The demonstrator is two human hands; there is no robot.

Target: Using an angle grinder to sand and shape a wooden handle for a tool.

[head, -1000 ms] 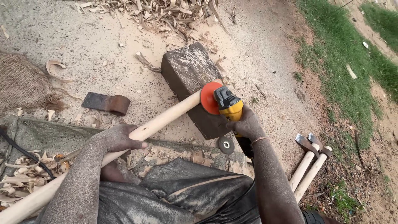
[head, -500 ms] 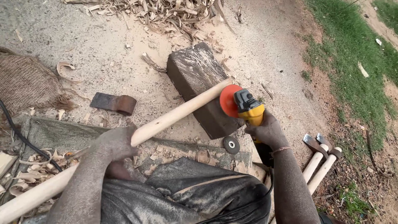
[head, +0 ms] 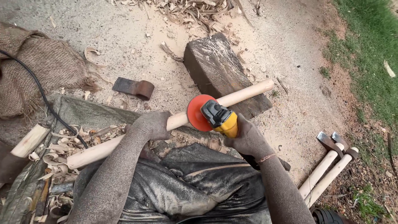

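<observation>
Head view: the left hand (head: 152, 124) wraps its fingers tight around a long wooden handle (head: 224, 101). The right hand (head: 248, 139) grips a yellow grinder (head: 222, 119), its red disc (head: 198, 113) touching the handle. Farther off, the handle's end rests on a wood block (head: 219, 70).

Left hand (head: 152, 124), right hand (head: 248, 139) clenched.

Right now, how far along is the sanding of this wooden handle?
Done: the handle is already rounded and pale, with shavings piled beside it, and two finished axes lie on the ground. In hand: the left hand grips the handle while the right hand holds the grinder with its orange disc against it. Left: the loose axe head is unfitted.
</observation>
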